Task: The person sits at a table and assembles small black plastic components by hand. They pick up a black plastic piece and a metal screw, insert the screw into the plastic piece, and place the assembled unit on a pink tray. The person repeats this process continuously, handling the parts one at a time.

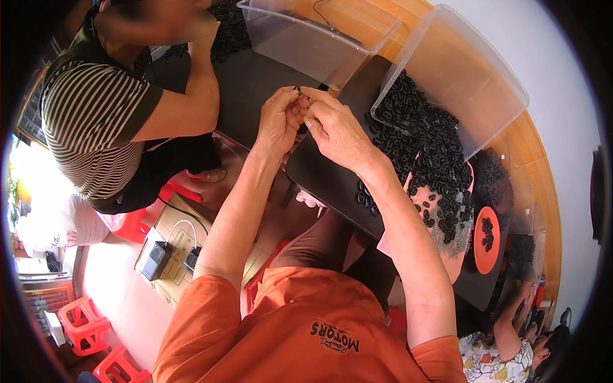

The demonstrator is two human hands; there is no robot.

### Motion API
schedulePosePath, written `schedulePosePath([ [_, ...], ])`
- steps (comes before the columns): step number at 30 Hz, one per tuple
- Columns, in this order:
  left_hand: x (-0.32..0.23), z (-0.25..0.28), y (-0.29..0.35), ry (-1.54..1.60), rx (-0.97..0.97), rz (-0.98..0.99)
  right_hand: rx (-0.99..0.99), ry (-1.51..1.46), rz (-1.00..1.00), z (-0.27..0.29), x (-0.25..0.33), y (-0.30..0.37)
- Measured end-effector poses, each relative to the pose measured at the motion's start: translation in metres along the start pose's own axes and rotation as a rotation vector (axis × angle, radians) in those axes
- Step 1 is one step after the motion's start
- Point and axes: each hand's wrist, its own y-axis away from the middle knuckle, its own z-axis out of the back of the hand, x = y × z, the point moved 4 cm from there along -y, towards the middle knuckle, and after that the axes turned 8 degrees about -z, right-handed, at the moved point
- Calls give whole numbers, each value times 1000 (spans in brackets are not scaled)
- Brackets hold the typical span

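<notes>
My left hand (278,120) and my right hand (337,133) meet above the dark table (325,175), fingertips pinched together. A small black part (297,90) shows at the left fingertips; its exact shape is too small to make out. My right fingers are closed close beside it, and whatever they grip is hidden. To the right of my hands lies a large heap of small black oval ring-like parts (421,127), spilling from a tipped clear plastic bin (485,89).
A pink tray (456,271) and an orange plate (486,255), both bearing black parts, lie at the right. Another clear bin (306,48) stands beyond my hands. One person in a striped shirt (96,121) sits at left, another at lower right. A cardboard box (172,271) and red stools (83,322) stand at left.
</notes>
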Motion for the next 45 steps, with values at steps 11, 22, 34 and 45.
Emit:
schedulePosePath([
  [11, 1, 1, -1, 9, -16, -14, 0, 24, 2, -1, 1, -1],
  [22, 1, 0, -1, -10, 6, 3, 17, -11, -5, 4, 5, -3],
  [34, 0, -1, 0, -58, 61, 40, -58, 302, 116, 17, 15, -1],
  [45, -1, -3, 3, -120, 98, 40, 77, 661, 138, 9, 21, -1],
])
